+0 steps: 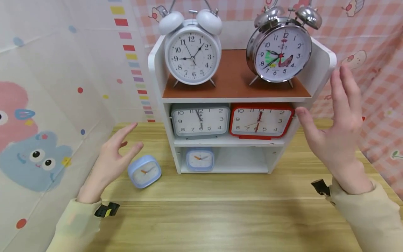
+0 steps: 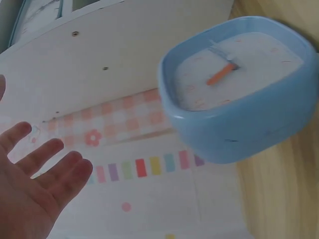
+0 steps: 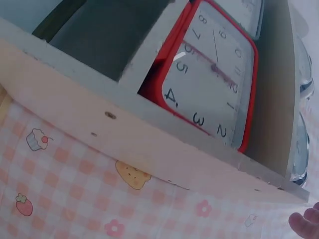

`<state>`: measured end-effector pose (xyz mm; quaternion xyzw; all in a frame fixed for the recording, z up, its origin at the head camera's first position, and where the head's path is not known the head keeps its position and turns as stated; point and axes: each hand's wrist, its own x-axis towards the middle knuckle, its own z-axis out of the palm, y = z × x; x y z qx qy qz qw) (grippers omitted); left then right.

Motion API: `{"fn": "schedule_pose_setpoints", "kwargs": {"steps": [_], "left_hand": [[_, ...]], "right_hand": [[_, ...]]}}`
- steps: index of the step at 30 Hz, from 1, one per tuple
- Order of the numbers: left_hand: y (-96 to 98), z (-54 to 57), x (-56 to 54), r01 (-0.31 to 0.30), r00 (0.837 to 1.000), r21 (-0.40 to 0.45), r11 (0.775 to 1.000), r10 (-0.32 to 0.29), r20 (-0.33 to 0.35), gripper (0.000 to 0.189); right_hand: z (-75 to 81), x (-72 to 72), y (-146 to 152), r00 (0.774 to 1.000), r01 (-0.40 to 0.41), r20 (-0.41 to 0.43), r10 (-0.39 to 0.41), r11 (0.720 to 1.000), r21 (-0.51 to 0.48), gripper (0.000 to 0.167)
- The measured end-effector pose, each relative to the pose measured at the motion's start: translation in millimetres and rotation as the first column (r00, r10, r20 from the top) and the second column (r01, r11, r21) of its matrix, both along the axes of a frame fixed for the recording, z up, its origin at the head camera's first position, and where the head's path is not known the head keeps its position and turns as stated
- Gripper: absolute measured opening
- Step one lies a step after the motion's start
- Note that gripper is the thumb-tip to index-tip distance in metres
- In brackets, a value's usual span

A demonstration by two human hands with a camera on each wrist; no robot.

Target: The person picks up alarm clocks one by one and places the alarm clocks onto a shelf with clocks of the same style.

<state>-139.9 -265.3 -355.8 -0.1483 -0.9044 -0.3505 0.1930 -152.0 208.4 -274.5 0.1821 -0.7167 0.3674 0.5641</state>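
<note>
My left hand [image 1: 108, 159] hovers above the table with fingers spread, holding nothing. Just to its right, a small light-blue alarm clock [image 1: 145, 173] stands on the tabletop, angled; the left wrist view shows this blue clock [image 2: 249, 124] apart from the fingers. My right hand [image 1: 340, 140] is raised beside the right side of a white shelf unit [image 1: 325, 57], fingers extended and nothing in its grasp. Nearest its thumb is a red-framed rectangular clock [image 1: 261, 122] on the middle shelf. Only a few fingertips [image 3: 304, 224] appear in the right wrist view.
A white twin-bell clock [image 1: 193, 57] and a silver twin-bell clock [image 1: 280, 52] stand on the brown top shelf. A grey rectangular clock [image 1: 201, 120] sits left of the red one. Another light-blue clock [image 1: 200, 159] occupies the bottom shelf's left end. Patterned cloth [image 1: 377, 105] hangs behind.
</note>
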Motion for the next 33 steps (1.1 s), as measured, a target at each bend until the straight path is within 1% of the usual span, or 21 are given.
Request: {"fn": "schedule_pose_setpoints", "kwargs": {"steps": [1,3,5,7,10,14,17,22,25,29,33], "left_hand": [[-0.5,-2.8,-0.2,0.007,1.000,-0.013,1.000,-0.007,0.016,0.061],[-1.6,-8.5,-0.4,0.019,0.998,-0.047,0.999,-0.017,0.052,0.062],[-3.4,-14.2,-0.4,0.031,0.996,-0.079,0.996,-0.024,0.086,0.062],[-5.1,-20.1,0.0,0.037,0.993,-0.104,0.994,-0.024,0.118,0.064],[-6.4,-30.0,1.1,0.038,0.991,-0.136,0.990,-0.019,0.133,0.064],[-5.7,-42.4,4.6,0.035,0.991,-0.179,0.983,-0.011,0.133,0.065],[-5.6,-49.0,8.2,0.029,0.990,-0.191,0.981,-0.001,0.145,0.067],[-5.0,-53.9,10.4,0.021,0.988,-0.196,0.980,0.010,0.155,0.070],[-5.6,-56.5,10.9,0.018,0.989,-0.197,0.980,0.011,0.145,0.070],[-9.6,-63.1,12.8,0.013,0.993,-0.189,0.982,0.009,0.118,0.070],[-13.3,-69.4,14.9,0.005,0.991,-0.177,0.984,0.019,0.135,0.069]], "right_hand": [[1.5,-1.4,3,0.999,0.013,0.029,-0.013,1.000,0.004,0.086],[3.7,-5.0,10,0.996,0.025,0.087,-0.026,1.000,0.009,0.086],[5.4,-8.5,15,0.988,0.026,0.152,-0.028,1.000,0.015,0.080],[6.8,-13.1,18,0.979,0.010,0.203,-0.009,1.000,-0.004,0.073],[8.7,-19.3,20,0.964,-0.008,0.267,0.017,0.999,-0.036,0.067],[11.7,-26.2,22,0.943,-0.025,0.329,0.045,0.998,-0.065,0.062],[13.0,-30.1,22,0.940,-0.026,0.337,0.049,0.997,-0.074,0.051],[11.5,-32.0,27,0.958,0.022,0.288,-0.008,0.999,-0.046,0.036],[10.2,-32.4,26,0.958,0.040,0.288,-0.018,0.997,-0.068,0.033],[10.2,-32.6,21,0.948,0.054,0.317,-0.020,0.993,-0.101,0.032],[9.9,-32.7,18,0.946,0.057,0.324,-0.019,0.992,-0.110,0.032]]}}
